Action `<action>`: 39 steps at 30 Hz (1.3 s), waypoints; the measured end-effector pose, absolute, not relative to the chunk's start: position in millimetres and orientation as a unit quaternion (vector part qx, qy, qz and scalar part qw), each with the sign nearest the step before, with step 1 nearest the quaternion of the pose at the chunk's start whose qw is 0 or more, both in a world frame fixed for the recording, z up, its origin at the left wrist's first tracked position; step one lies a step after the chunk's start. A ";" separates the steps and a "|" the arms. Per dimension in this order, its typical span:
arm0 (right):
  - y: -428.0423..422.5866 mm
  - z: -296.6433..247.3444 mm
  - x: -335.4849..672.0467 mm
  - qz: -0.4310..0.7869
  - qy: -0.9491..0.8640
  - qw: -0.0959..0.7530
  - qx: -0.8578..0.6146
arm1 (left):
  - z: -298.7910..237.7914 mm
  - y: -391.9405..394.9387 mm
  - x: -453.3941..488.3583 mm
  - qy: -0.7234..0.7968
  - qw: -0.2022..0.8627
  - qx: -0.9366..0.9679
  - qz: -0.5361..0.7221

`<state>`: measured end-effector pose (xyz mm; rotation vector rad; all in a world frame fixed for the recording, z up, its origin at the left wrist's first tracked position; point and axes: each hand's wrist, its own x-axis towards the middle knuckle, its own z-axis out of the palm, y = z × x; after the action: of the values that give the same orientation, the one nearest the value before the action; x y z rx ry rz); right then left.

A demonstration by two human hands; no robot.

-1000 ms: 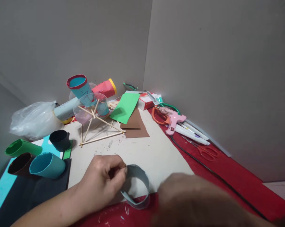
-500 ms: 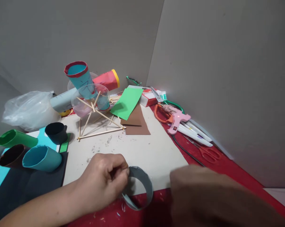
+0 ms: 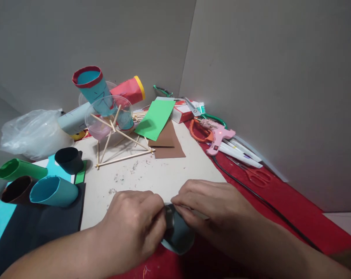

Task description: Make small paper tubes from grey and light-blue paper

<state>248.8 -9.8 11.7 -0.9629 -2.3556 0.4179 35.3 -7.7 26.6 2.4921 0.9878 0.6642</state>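
Observation:
A grey-blue paper ring [image 3: 181, 237] is held low in front of me, over the near edge of the white board [image 3: 152, 182]. My left hand [image 3: 136, 224] pinches its upper left rim between thumb and fingers. From the other side, my right hand [image 3: 211, 207] grips the top of the ring, fingertips close to the left ones. The hands hide much of the ring's upper part. Beyond them stands a stick frame [image 3: 124, 156] joined from thin wooden sticks, with clear round plastic [image 3: 108, 122] behind it.
Cups of rolled paper in blue [image 3: 57, 192], brown [image 3: 18, 193], green [image 3: 24, 169] and black [image 3: 70, 161] stand at left. A pink glue gun [image 3: 218, 137] with a black cord [image 3: 262, 199] and red scissors [image 3: 258, 176] lie on the red cloth. Green paper [image 3: 156, 118] lies further back.
My right hand has come in from the right and closed on the ring. The ring has turned and shifted slightly right. My left hand keeps its pinch.

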 end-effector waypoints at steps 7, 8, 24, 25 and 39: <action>-8.6 7.7 242.4 0.079 -0.906 0.258 -0.325 | 29.0 -4.8 36.4 0.334 0.178 0.897 0.228; -8.0 7.0 241.4 0.074 -0.904 0.264 -0.327 | 29.1 -4.6 36.5 0.326 0.175 0.900 0.230; 3.8 9.6 245.3 0.171 -0.818 0.398 -0.378 | 40.2 0.1 34.0 0.251 0.158 0.896 0.332; 6.2 10.1 246.4 0.173 -0.808 0.407 -0.390 | 41.2 -0.1 33.6 0.228 0.147 0.901 0.338; 16.5 12.5 248.4 0.207 -0.732 0.466 -0.452 | 29.2 28.5 28.2 0.256 0.317 0.861 0.303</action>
<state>248.4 16.5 12.5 -1.1089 -1.7978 0.5070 28.2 28.5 29.2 2.2665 0.6747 0.7985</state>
